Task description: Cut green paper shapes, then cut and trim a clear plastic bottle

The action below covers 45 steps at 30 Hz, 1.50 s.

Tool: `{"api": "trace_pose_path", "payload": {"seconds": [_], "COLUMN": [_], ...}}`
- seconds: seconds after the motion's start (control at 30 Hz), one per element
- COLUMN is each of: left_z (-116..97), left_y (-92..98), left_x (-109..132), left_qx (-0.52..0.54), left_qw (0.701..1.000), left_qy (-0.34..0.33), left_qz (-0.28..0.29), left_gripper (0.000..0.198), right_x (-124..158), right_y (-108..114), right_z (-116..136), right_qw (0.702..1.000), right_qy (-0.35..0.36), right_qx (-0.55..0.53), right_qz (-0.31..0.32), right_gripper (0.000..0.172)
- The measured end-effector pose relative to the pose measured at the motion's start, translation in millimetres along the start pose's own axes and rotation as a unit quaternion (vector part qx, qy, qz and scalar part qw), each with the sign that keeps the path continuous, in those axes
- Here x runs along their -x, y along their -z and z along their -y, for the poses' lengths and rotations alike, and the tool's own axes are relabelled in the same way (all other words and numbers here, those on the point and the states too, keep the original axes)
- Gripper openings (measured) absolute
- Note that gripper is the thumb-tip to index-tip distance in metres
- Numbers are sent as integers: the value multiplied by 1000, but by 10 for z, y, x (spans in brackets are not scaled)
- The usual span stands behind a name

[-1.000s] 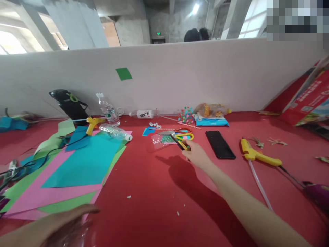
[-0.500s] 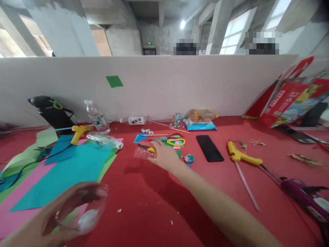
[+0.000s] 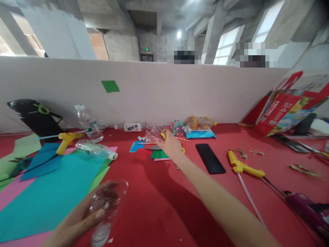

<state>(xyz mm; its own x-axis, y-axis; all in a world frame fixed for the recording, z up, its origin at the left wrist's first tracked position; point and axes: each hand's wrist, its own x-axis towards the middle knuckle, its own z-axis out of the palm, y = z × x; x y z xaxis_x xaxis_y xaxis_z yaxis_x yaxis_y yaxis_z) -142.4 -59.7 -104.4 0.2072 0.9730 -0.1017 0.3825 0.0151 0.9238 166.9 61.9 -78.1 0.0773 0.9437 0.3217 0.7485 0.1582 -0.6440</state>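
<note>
My left hand (image 3: 79,216) is closed around a clear plastic bottle piece (image 3: 118,197), low over the red table at the near left. The piece is see-through, with a rounded, ribbed end pointing down toward me. Farther off, near the middle, my right hand (image 3: 169,142) grips a yellow and black utility knife (image 3: 162,135). A second clear plastic piece (image 3: 153,134) is at the same fingers, beside the knife. Under that hand lie scissors (image 3: 154,148), partly hidden, on small blue (image 3: 137,146) and green paper (image 3: 158,155) sheets.
Coloured paper (image 3: 61,192), a yellow glue gun (image 3: 66,140) and clear bottles (image 3: 94,149) occupy the left. A black phone (image 3: 210,157), another glue gun (image 3: 243,164) and a purple tool (image 3: 305,206) lie right. A white partition (image 3: 144,89) stands behind, with people's heads beyond.
My right hand has moved farther away and slightly right, carrying the utility knife and plastic piece. My left hand has shifted right with its bottle piece. The camera view has tilted up slightly.
</note>
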Motion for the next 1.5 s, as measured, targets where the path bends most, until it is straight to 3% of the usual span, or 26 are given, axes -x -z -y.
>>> {"api": "trace_pose_path", "payload": {"seconds": [0.07, 0.17, 0.27, 0.37, 0.5, 0.77, 0.93, 1.07, 1.17, 1.27, 1.37, 1.5], "left_z": [-30, -187, -329, -376, -431, -761, -624, -495, -531, -647, -708, -584], "left_y": [-36, -69, -79, -97, -199, -467, -512, -551, -607, -696, -823, -934], "left_x": [-31, -38, -50, -93, -178, -330, -406, -501, -610, -739, -845, -842], "left_qx": [62, 114, 121, 125, 158, 159, 180, 206, 207, 214, 237, 202], "left_qw": [997, 992, 992, 990, 981, 979, 974, 972, 974, 975, 970, 976], "left_qy": [15, 43, 45, 62, 106, 100, 95, 85, 59, 17, -3, -4], "left_qz": [43, 41, -13, -23, -46, -77, -95, -78, -66, -49, -50, -77], "left_gripper": [54, 61, 51, 49, 53, 64, 73, 64, 58, 48, 43, 42], "right_x": [-121, -67, 216, 526, 774, 859, 871, 854, 803, 756, 742, 695], "right_y": [0, 18, 89, 172, 173, -156, -307, -234, -112, 9, 101, 193], "right_z": [11, -31, -88, -96, -44, 78, -10, -15, -4, -7, -13, -106], "right_qw": [1000, 999, 990, 972, 961, 964, 970, 980, 989, 990, 986, 988], "right_qy": [4, 2, 5, 38, 75, 129, 154, 117, 63, 55, 83, 93], "right_qx": [12, 14, 1, -17, -24, -10, -13, -31, -48, -81, -104, -64], "right_qz": [-2, 46, 141, 229, 264, 233, 189, 155, 126, 100, 101, 105], "right_gripper": [40, 34, 28, 25, 27, 27, 27, 3, 31, 25, 37, 24]}}
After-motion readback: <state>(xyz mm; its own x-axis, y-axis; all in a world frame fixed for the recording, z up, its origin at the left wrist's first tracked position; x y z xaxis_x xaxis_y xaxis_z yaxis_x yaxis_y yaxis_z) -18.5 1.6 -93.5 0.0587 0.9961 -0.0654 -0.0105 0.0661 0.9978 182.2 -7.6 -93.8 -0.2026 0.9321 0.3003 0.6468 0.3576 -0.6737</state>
